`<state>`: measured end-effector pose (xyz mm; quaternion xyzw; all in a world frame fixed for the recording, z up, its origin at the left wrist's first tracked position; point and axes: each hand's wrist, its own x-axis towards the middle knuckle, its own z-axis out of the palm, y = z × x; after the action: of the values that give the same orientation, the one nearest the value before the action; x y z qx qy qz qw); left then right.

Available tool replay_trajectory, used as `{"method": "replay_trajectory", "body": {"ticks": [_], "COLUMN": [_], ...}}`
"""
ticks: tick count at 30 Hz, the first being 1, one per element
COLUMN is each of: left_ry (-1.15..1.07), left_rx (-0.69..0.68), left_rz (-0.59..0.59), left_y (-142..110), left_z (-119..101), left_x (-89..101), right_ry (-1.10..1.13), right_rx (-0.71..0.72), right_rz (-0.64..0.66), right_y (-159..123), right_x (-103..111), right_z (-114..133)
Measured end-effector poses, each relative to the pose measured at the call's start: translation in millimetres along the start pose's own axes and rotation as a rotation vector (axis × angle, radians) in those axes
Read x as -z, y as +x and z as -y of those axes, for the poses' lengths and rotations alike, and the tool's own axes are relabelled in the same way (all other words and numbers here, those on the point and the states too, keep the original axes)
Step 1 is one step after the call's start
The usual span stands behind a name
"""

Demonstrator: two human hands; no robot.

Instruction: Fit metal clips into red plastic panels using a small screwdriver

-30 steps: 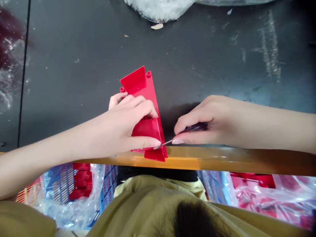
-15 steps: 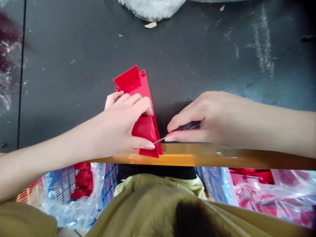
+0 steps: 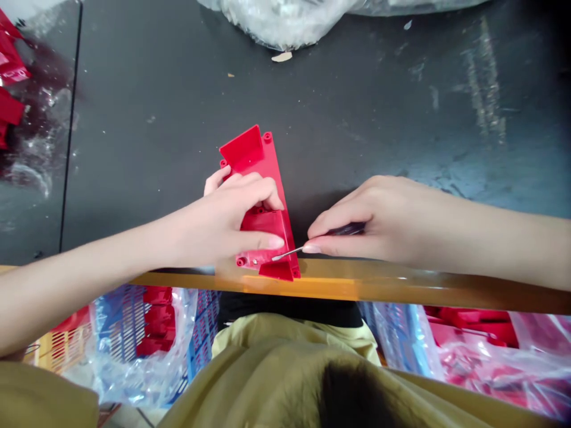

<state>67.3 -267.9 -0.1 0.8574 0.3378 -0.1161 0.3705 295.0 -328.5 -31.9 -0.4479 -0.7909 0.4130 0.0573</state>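
Note:
A red moulded plastic part (image 3: 274, 172) with upright end walls and screw bosses lies slanted at the table's front edge. My left hand (image 3: 241, 208) is closed over its middle, fingers curled round the far part and thumb on the near part. From the right, my right hand (image 3: 352, 220) grips a slim metal tool (image 3: 288, 254) with a dark handle, mostly hidden in the fist. The tool's flattened tip lies over the part's near end, just below my left thumb. Whether the tip touches the plastic I cannot tell. A small whitish speck (image 3: 255, 261) shows left of the tip.
A black table (image 3: 401, 119) has an orange-yellow front edge (image 3: 330, 288). Clear bagging with white contents (image 3: 289, 24) lies at the back. More red parts (image 3: 11, 110) are far left. Below the edge stand a blue crate (image 3: 120, 321) and bagged red parts (image 3: 482, 351).
My left thumb has lifted off the tool's tip and moved up, uncovering the tip and the part's near end. The whole view has shifted slightly, bringing red parts into sight at far left.

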Motion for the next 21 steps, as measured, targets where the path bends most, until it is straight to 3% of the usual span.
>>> {"method": "replay_trajectory", "body": {"ticks": [6,15,21], "left_ry": [-0.026,0.129,0.165], "left_rx": [0.011,-0.024,-0.046], "left_rz": [0.069,-0.15,-0.073], "left_y": [-6.1,-8.1,-8.6], "left_z": [-4.0,-7.3,-8.4], "left_x": [9.1,-10.8,-9.7], "right_ry": [0.005,-0.029,-0.02], "right_rx": [-0.024,-0.008,-0.012], "right_rz": [-0.003,-0.055,-0.053], "right_y": [1.1,4.6,3.0], "right_x": [1.3,3.6,1.7], "right_z": [2.1,1.0,0.2]}}
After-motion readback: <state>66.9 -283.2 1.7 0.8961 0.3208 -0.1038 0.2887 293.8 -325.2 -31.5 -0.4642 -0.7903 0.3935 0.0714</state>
